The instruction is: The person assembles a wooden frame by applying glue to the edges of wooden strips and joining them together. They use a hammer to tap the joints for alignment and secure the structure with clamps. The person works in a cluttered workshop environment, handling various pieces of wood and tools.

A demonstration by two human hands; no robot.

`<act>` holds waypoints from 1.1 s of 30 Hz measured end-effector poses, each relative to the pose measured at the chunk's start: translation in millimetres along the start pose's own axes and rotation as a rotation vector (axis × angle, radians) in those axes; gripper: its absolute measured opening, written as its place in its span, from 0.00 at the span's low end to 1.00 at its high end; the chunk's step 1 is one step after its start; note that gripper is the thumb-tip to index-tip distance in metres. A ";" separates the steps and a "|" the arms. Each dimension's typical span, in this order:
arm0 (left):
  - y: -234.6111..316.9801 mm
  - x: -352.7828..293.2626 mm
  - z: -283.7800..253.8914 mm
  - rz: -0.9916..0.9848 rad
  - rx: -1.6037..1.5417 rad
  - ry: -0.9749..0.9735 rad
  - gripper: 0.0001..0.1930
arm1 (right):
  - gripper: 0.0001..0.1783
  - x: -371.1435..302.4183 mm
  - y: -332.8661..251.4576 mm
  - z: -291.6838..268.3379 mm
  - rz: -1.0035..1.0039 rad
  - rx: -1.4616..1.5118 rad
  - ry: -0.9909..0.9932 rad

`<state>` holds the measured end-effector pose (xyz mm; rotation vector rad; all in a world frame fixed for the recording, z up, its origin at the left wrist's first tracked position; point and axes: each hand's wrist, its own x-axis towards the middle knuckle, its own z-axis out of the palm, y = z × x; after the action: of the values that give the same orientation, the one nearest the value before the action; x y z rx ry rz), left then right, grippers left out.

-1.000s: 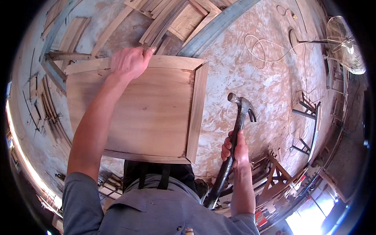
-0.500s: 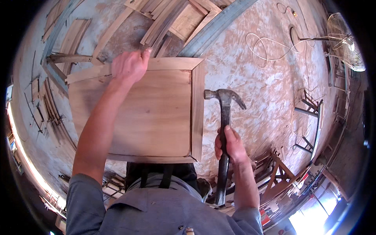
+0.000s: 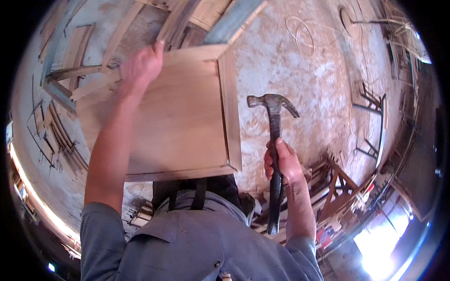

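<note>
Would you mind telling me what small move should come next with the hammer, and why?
Probably swing the hammer left toward the panel's right rail. The right hand holds it raised beside that rail, head turned toward it, while the left hand steadies the wooden panel at its far edge.

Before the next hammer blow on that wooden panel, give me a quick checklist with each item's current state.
1. Right hand grips the claw hammer mid-handle: ok.
2. Left hand steadies the framed wooden panel at its far edge: ok.
3. Left hand away from the hammer head: ok, it is on the opposite side of the panel.
4. Hammer head lined up over the frame's right rail: not ok, it is off to the right over the floor.
5. Nail in place on the rail: cannot tell.
6. Panel resting stably: cannot tell.
</note>
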<state>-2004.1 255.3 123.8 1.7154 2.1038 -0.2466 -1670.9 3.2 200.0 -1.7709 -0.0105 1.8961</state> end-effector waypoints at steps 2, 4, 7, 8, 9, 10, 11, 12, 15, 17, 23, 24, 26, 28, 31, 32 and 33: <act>0.9 7.3 -0.7 0.011 0.028 0.005 0.37 | 0.23 -21.4 5.3 -20.9 0.065 0.054 0.084; 2.7 15.1 -2.2 0.007 0.038 0.035 0.37 | 0.22 -35.5 11.7 -37.8 0.100 0.058 0.131; 6.9 23.6 -3.7 -0.022 0.036 0.067 0.37 | 0.22 -42.9 28.2 -43.0 0.094 0.138 0.214; 8.1 24.9 -4.5 -0.028 0.036 0.071 0.36 | 0.21 -42.5 33.8 -41.0 0.117 0.116 0.213; 8.3 25.6 -5.6 -0.039 0.038 0.076 0.36 | 0.20 -42.4 38.4 -37.9 0.144 0.062 0.131; 9.3 26.3 -6.6 -0.032 0.077 0.055 0.36 | 0.19 -41.2 39.8 -36.7 0.147 -0.050 0.051; 9.6 27.0 -7.9 -0.026 0.116 0.039 0.36 | 0.19 -39.6 39.8 -35.1 0.116 -0.119 -0.095; 9.8 26.7 -8.7 -0.027 0.153 0.027 0.36 | 0.20 -39.4 38.7 -35.0 0.129 -0.095 -0.069; 9.1 25.1 -9.1 -0.028 0.104 0.055 0.35 | 0.22 -37.0 33.4 -35.8 0.165 -0.005 0.155; 8.4 24.9 -8.3 -0.008 0.092 0.056 0.36 | 0.22 -34.7 32.2 -35.0 0.085 0.024 0.108; 2.2 23.7 -8.8 -0.017 0.081 0.096 0.36 | 0.21 -29.5 33.5 -29.9 0.176 -0.152 -0.005; 1.7 23.1 -9.1 -0.028 0.081 0.097 0.36 | 0.22 -28.5 31.8 -29.8 0.157 -0.084 0.081; 1.7 22.1 -9.5 -0.014 0.059 0.084 0.36 | 0.23 -27.2 28.4 -28.8 0.095 0.018 0.251; 2.7 20.4 -10.4 -0.014 0.048 0.056 0.36 | 0.23 -26.6 27.8 -24.6 0.122 0.062 0.137; 6.1 20.4 -14.1 0.014 0.070 0.033 0.36 | 0.20 -25.5 34.7 -12.4 0.157 -0.183 -0.057; 6.1 19.8 -15.9 0.036 0.088 0.036 0.36 | 0.21 -26.8 36.8 -11.7 0.155 -0.180 -0.012; 5.9 20.4 -18.5 0.056 0.101 0.049 0.36 | 0.21 -25.4 38.2 -12.0 0.154 -0.175 0.000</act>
<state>-2005.4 282.0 132.6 1.8533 2.1072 -0.3025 -1674.3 -43.5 208.1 -1.9367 -0.0424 2.0590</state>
